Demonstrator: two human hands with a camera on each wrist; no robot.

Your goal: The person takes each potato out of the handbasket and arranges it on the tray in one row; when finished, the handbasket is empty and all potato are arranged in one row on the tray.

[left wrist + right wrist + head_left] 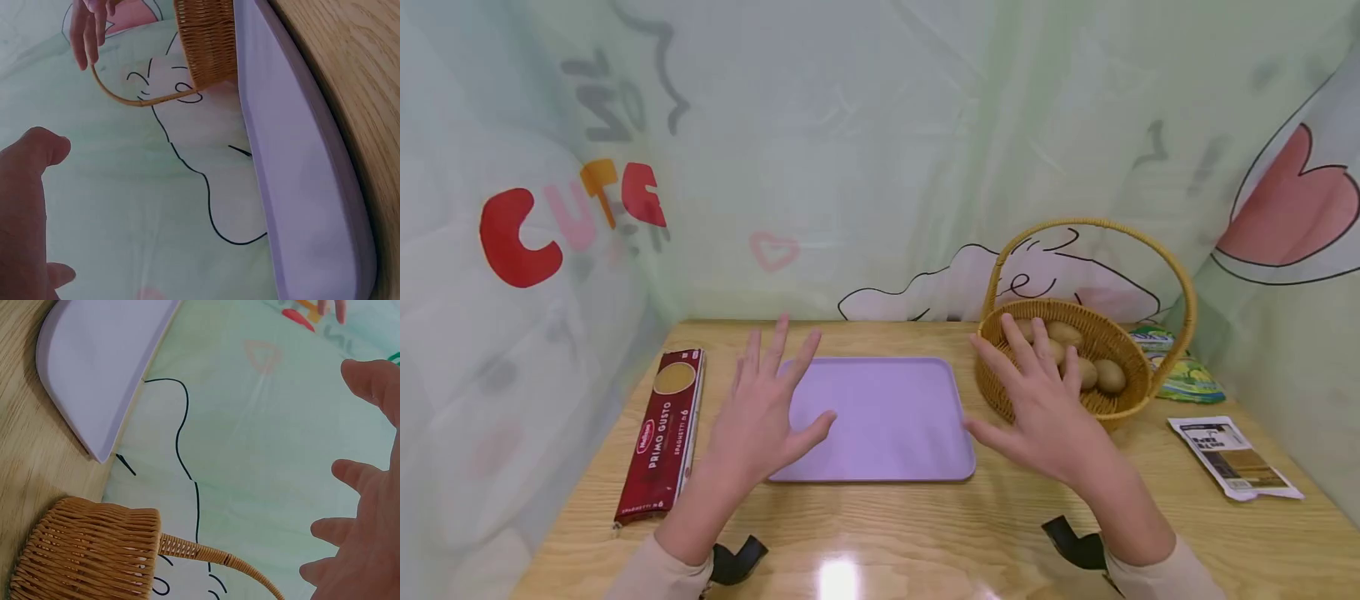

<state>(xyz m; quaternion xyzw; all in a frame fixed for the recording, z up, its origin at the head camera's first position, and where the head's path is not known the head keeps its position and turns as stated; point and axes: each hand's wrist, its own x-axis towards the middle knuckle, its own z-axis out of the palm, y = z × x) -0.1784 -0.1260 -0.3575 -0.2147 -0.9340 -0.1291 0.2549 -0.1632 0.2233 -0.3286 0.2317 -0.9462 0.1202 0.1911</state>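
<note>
Both hands hover above the table with fingers spread, holding nothing. My left hand (757, 417) is over the left edge of a purple tray (880, 421); its thumb and a fingertip show in the left wrist view. My right hand (1043, 412) hangs between the tray's right edge and a wicker basket (1138, 408), covering part of the basket. Inside the basket lie several brown, rounded items that look like potatoes or kiwis (1110, 377), some hidden behind the fingers. In the right wrist view, the right hand (369, 506) appears apart from the basket (87, 550).
A red spaghetti pack (662, 437) lies at the left. Right of the basket are a green and yellow packet (1189, 379), partly hidden, and a white and brown packet (1236, 458). A printed curtain (820, 167) encloses the wooden table (880, 533). The basket's tall handle (1097, 223) arches upward.
</note>
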